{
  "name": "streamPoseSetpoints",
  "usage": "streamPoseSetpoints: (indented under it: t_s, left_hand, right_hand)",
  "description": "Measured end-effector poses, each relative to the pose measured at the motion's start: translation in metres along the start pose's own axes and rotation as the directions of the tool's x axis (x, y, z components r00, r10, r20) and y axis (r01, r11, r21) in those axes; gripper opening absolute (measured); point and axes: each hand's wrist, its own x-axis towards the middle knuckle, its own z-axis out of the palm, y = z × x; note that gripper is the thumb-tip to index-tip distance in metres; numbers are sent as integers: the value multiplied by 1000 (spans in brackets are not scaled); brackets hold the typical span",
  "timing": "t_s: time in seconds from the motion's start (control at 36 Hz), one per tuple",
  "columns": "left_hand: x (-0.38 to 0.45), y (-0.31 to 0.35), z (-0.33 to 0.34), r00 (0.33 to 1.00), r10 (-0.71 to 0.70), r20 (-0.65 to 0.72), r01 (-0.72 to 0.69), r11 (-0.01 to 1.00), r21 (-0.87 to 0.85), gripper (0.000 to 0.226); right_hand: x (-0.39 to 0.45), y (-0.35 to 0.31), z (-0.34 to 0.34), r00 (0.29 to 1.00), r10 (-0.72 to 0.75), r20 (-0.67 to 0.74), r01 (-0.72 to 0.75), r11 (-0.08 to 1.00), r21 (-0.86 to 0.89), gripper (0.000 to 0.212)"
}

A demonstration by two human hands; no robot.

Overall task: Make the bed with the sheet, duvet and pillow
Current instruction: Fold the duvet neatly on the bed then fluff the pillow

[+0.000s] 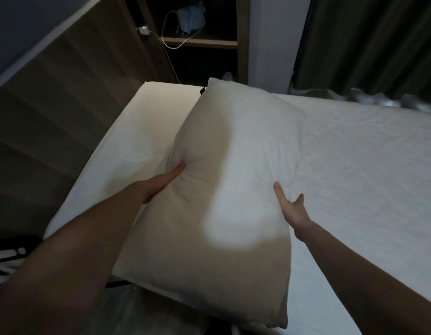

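A large white pillow (224, 180) is held lengthwise above the head end of the bed. My left hand (161, 183) grips its left edge, thumb pressed into the fabric and fingers hidden underneath. My right hand (291, 206) holds the right edge, thumb on top and fingers behind it. A white sheet (366, 165) covers the mattress, smooth with light creases. A second white pillow or folded bedding (127, 146) lies under the held pillow along the headboard side. No duvet shows clearly.
A dark wooden headboard (64, 97) runs along the left. A shelf unit (202, 42) behind the bed holds a pale object and a white charger cable. Dark curtains (369, 39) hang at the right. A crumpled grey cloth (390, 99) lies at the bed's far edge.
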Motion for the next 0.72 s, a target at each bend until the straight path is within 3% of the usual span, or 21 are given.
streamPoseSetpoints:
  t_s: [0.08,0.25,0.39,0.5,0.58,0.67,0.72]
  left_hand:
    - [27,-4,5,999,1,-32,0,998,56,145]
    - [98,-34,1,997,1,-74,10,988,156,140]
    - [115,-35,10,978,-68,-196,117,960,255,165]
    - [132,-42,12,985,-20,-173,57,975,213,147]
    - [136,-46,12,981,-50,-189,91,973,214,139]
    - [140,-46,18,972,-39,-234,84,980,183,177]
    - [149,-48,21,969,-29,-246,69,986,154,187]
  right_hand:
    - [17,11,11,996,84,39,-84,996,-6,166]
    - [46,39,32,986,165,33,-166,986,30,170]
    - [77,57,41,974,225,16,-224,974,-36,165]
    - [87,59,51,972,236,11,-235,971,-48,166]
    - [98,64,56,971,236,20,-235,970,-63,161]
    - [109,70,56,972,233,7,-232,970,-80,157]
    - [107,67,58,975,222,-27,-224,971,-89,153]
